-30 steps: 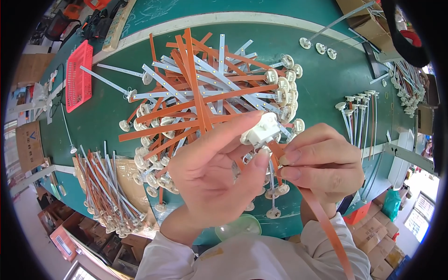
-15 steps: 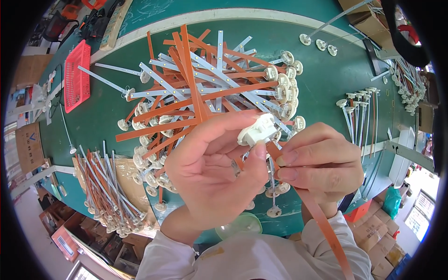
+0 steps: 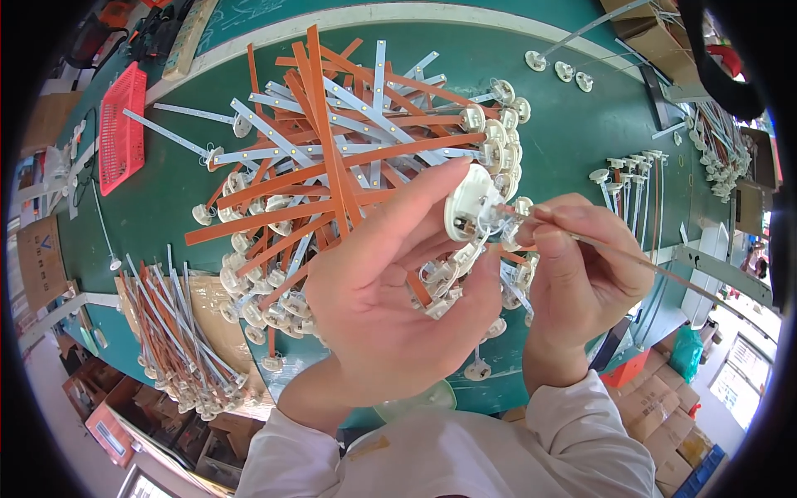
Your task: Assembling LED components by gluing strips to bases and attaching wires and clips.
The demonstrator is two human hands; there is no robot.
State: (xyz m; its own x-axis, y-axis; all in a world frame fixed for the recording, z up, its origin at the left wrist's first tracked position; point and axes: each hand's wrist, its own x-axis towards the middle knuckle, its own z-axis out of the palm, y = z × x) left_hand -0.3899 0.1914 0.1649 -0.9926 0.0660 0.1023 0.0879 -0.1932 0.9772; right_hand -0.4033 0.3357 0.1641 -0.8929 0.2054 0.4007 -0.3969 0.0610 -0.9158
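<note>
Raised over the bench, my left hand (image 3: 386,290) grips a round white plastic cap (image 3: 466,195) at its rim. The cap's hollow side, with small parts and thin clear or white wires inside, faces right. My right hand (image 3: 585,286) pinches a thin LED strip (image 3: 664,270) near its end, close to the cap; the strip shows nearly edge-on and runs off to the lower right. Fine wires seem to join strip and cap. Behind my hands lies a large pile of orange-backed and white LED strips (image 3: 286,178) with similar white caps.
A pink plastic basket (image 3: 123,129) stands at the far left. Bundled strips (image 3: 178,340) lie on cardboard at the lower left. More capped strips (image 3: 635,195) rest at the right. A pale green bowl (image 3: 419,400) sits close to my body on the green bench (image 3: 573,124).
My left hand has turned the cap so its hollow, wired side shows. The strip in my right hand has swung from hanging downward to pointing right, nearly edge-on.
</note>
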